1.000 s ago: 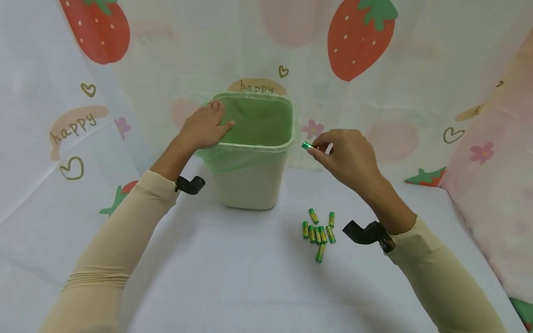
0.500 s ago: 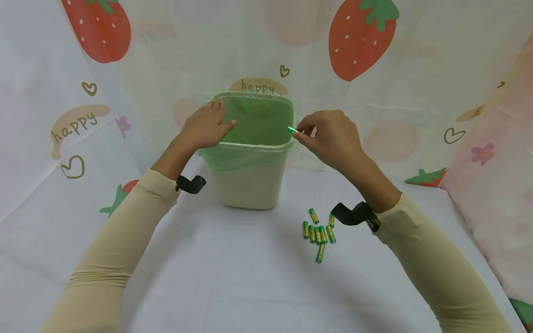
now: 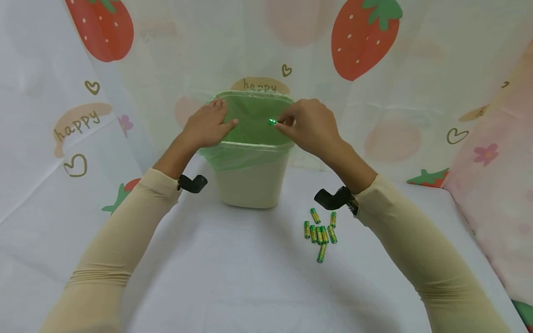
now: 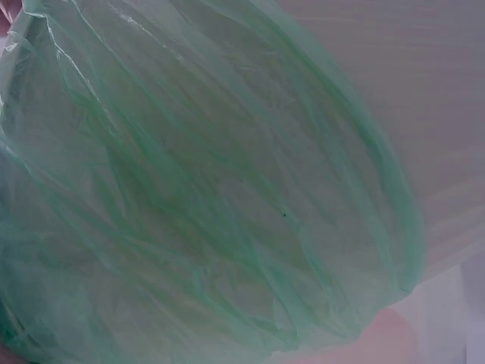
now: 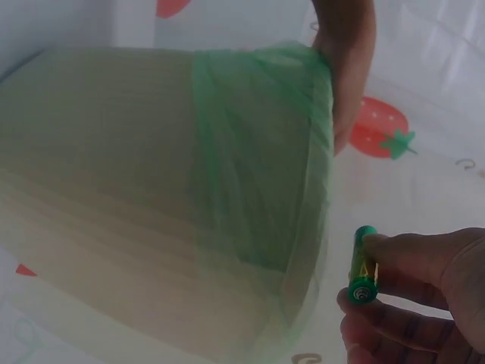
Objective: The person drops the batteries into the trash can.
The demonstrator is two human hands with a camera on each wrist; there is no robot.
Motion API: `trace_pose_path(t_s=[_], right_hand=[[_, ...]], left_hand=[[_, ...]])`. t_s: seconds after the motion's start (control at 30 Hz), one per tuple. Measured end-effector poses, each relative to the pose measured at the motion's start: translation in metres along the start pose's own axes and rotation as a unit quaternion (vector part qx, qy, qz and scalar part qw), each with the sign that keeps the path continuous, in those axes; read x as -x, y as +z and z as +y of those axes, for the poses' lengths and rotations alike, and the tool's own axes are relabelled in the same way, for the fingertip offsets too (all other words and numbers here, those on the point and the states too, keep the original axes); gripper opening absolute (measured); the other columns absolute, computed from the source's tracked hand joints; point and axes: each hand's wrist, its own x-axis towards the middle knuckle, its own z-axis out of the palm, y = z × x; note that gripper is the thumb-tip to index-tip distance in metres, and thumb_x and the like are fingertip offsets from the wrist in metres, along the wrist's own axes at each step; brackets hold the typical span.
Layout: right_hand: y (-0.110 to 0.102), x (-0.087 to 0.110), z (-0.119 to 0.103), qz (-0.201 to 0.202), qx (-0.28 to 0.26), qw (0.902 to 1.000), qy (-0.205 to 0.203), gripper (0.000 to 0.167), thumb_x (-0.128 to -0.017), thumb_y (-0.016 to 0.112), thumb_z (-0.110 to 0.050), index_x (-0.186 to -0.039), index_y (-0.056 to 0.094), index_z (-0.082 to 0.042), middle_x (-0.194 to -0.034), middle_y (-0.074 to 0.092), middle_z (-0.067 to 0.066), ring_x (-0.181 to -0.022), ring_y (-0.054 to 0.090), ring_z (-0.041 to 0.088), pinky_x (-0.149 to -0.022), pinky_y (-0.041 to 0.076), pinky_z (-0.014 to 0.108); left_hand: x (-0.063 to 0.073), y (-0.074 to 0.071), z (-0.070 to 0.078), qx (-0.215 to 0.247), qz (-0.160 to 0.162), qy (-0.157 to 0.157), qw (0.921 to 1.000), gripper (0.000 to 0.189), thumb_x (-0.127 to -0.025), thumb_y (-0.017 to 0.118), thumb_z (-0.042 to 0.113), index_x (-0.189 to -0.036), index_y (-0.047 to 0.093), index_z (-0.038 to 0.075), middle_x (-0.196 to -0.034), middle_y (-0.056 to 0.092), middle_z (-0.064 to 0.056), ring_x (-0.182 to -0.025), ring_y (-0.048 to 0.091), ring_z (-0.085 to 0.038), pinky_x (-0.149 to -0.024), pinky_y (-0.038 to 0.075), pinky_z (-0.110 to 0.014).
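My right hand [image 3: 312,127] pinches a green battery [image 3: 272,122] between thumb and fingers, over the right part of the bin's mouth. In the right wrist view the battery [image 5: 363,265] shows one end facing the camera, beyond the bin's rim. My left hand [image 3: 208,124] rests on the left rim of the bin [image 3: 250,185], thumb stretched out over the opening. A thin green bag [image 3: 245,156] lines this cream bin and folds down over its rim; its loose folds [image 4: 212,182] fill most of the left wrist view. Several green and yellow batteries [image 3: 319,235] lie in a loose group on the table.
The bin stands upright on a white-covered table [image 3: 233,268], close in front of a printed backdrop [image 3: 374,88] with strawberries and hearts. A pinkish cloth [image 3: 499,194] borders the table on the right. Each wrist carries a black camera mount [image 3: 333,199].
My right hand has moved left and up with the battery, from right of the bin to over its mouth. The left hand stays on the rim; the batteries on the table lie as before.
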Motion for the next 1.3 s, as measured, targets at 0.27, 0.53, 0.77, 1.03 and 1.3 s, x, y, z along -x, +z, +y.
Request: trace_pose_path(t_s=[0.27, 0.53, 0.77, 1.03, 1.3], right_hand=[[0.012, -0.020, -0.003, -0.024, 0.006, 0.9997, -0.005, 0.021, -0.095, 0.075, -0.030, -0.102, 0.083, -0.013, -0.089, 0.075, 0.002, -0.079, 0.065, 0.017, -0.061, 0.053, 0.035], [0.022, -0.034, 0.000, -0.048, 0.011, 0.9988, -0.001, 0.020, -0.095, 0.075, -0.030, -0.101, 0.082, -0.012, -0.095, 0.076, 0.003, -0.085, 0.067, 0.018, -0.069, 0.055, 0.036], [0.030, -0.047, -0.001, -0.063, 0.021, 0.9977, 0.016, 0.022, -0.095, 0.074, -0.033, -0.099, 0.082, -0.013, -0.096, 0.076, 0.001, -0.083, 0.067, 0.017, -0.069, 0.056, 0.036], [0.032, -0.047, 0.006, -0.052, 0.029, 0.9980, 0.021, 0.022, -0.099, 0.069, -0.032, -0.105, 0.081, -0.015, -0.102, 0.075, 0.002, -0.091, 0.067, 0.019, -0.075, 0.057, 0.040], [0.022, -0.040, 0.005, -0.043, 0.028, 0.9985, 0.019, 0.022, -0.100, 0.068, -0.030, -0.106, 0.081, -0.014, -0.101, 0.075, 0.003, -0.091, 0.068, 0.019, -0.076, 0.057, 0.040]], left_hand=[[0.000, 0.000, -0.001, -0.003, 0.006, 0.001, 1.0000, 0.072, -0.112, 0.026, 0.040, -0.158, 0.001, -0.011, -0.166, -0.003, -0.027, -0.155, -0.004, -0.037, -0.126, 0.001, -0.047], [-0.001, -0.003, 0.001, -0.008, 0.006, 0.001, 0.9999, 0.071, -0.113, 0.026, 0.037, -0.158, -0.001, -0.010, -0.166, -0.005, -0.026, -0.155, -0.005, -0.036, -0.126, 0.000, -0.046], [-0.001, 0.000, 0.001, -0.005, 0.014, 0.004, 0.9999, 0.070, -0.113, 0.027, 0.035, -0.157, 0.000, -0.011, -0.166, -0.003, -0.028, -0.155, -0.003, -0.037, -0.126, 0.002, -0.046], [-0.002, 0.002, 0.002, -0.006, 0.007, 0.003, 1.0000, 0.070, -0.113, 0.027, 0.035, -0.157, 0.001, -0.011, -0.166, -0.003, -0.027, -0.155, -0.004, -0.037, -0.126, 0.001, -0.046], [0.000, 0.000, 0.001, -0.004, 0.007, 0.006, 1.0000, 0.069, -0.113, 0.027, 0.035, -0.158, 0.002, -0.011, -0.166, -0.003, -0.028, -0.155, -0.003, -0.037, -0.126, 0.002, -0.046]])
